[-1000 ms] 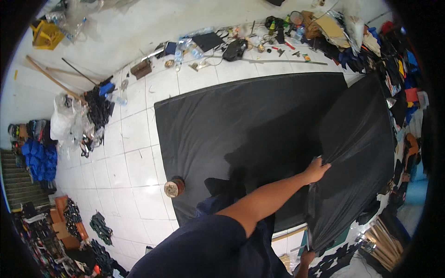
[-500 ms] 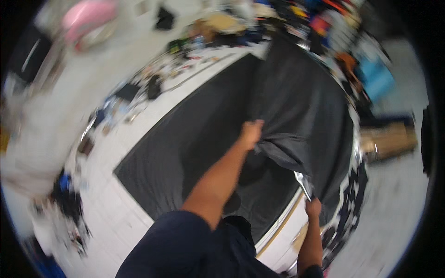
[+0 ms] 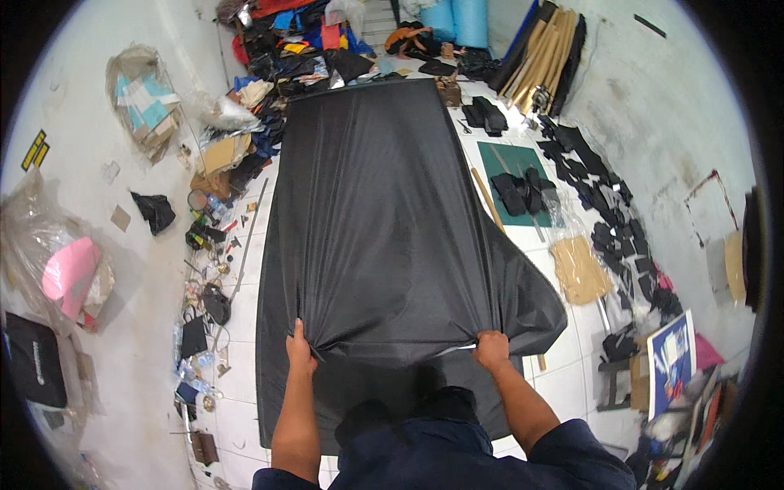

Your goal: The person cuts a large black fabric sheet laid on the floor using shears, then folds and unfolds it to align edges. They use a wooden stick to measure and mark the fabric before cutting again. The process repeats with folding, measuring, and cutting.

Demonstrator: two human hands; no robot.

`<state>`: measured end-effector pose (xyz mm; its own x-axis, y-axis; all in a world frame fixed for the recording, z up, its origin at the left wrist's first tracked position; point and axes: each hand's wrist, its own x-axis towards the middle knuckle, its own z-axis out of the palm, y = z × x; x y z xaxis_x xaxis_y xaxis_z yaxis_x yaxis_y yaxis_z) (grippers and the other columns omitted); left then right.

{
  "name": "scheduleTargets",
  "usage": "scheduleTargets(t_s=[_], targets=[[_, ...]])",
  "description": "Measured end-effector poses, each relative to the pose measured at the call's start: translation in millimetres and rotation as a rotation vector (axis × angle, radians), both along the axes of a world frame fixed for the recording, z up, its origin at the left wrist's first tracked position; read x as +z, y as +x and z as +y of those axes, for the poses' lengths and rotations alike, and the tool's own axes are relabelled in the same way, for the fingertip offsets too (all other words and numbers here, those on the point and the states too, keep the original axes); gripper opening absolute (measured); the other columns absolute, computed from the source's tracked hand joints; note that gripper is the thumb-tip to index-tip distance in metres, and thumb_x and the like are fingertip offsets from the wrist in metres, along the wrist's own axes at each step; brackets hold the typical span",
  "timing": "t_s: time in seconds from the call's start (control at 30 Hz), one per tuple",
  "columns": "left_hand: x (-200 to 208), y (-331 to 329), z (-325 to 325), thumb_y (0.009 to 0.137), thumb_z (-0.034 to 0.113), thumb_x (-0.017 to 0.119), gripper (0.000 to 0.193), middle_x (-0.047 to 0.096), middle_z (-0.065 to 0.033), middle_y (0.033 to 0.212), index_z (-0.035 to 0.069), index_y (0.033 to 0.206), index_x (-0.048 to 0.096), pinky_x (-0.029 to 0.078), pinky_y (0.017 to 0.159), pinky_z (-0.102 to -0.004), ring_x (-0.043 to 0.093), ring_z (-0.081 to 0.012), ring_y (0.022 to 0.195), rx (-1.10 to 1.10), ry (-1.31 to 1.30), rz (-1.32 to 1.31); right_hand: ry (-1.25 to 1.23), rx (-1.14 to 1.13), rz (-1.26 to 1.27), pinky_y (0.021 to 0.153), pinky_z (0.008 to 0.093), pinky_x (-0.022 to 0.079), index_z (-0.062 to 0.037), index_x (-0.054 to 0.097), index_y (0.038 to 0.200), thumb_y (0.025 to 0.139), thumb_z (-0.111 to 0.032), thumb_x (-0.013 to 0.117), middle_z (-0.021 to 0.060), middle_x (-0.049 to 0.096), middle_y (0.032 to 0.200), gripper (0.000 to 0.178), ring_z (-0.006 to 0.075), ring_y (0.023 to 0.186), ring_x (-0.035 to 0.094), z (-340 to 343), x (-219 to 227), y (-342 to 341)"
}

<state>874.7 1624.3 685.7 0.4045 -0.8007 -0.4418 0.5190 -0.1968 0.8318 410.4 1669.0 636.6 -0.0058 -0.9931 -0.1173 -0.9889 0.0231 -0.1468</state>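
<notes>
A large black fabric sheet (image 3: 384,196) stretches across the floor in front of me, a second black layer (image 3: 359,408) showing nearer my legs. My left hand (image 3: 300,349) is closed on the near edge of the upper layer, thumb pointing up. Opposite it, my right hand (image 3: 492,349) grips the same edge in a fist. Folds fan out from both grips, and the sheet is taut between them. Beside the right fist a narrow shiny silver strip (image 3: 453,351) shows; I cannot tell whether it is a tool's blade. At right the sheet bulges up in a loose fold.
A green cutting mat (image 3: 498,159) with black pieces lies to the right, beyond a wooden stick (image 3: 487,198). Black scraps (image 3: 612,220) and a bagged tan bundle (image 3: 581,265) are nearby. Small tools and bottles line the left. Far off, a person (image 3: 408,39) crouches beside blue rolls (image 3: 469,20).
My view has turned so the sheet runs straight ahead. Both hands now hold its near edge level and apart; the earlier twisted, folded-over fabric is spread flatter.
</notes>
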Motion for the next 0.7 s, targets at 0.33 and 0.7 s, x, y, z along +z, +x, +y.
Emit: scheduleTargets(t_s=[0.33, 0.7], targets=[[-9.0, 62.9, 112.4, 0.098, 0.033, 0.059, 0.063, 0.051, -0.0238, 0.136, -0.009, 0.14, 0.039, 0.046, 0.102, -0.048, 0.054, -0.0363, 0.122, 0.013, 0.018, 0.032, -0.045, 0.029, 0.14, 0.08, 0.0428, 0.052, -0.0087, 0.072, 0.089, 0.067, -0.023, 0.077, 0.0132, 0.07, 0.092, 0.026, 0.0305, 0.092, 0.067, 114.5, 7.5, 53.9], [11.7, 53.3, 101.3, 0.102, 0.022, 0.052, 0.054, 0.047, -0.0209, 0.141, -0.006, 0.144, 0.034, 0.041, 0.108, -0.0493, 0.049, -0.0369, 0.127, -0.101, -0.176, 0.06, -0.076, -0.051, 0.198, 0.084, 0.0421, 0.055, -0.0109, 0.075, 0.095, 0.073, -0.021, 0.072, 0.0114, 0.072, 0.094, 0.024, 0.0308, 0.09, 0.069, 93.9, 93.5, 58.8]])
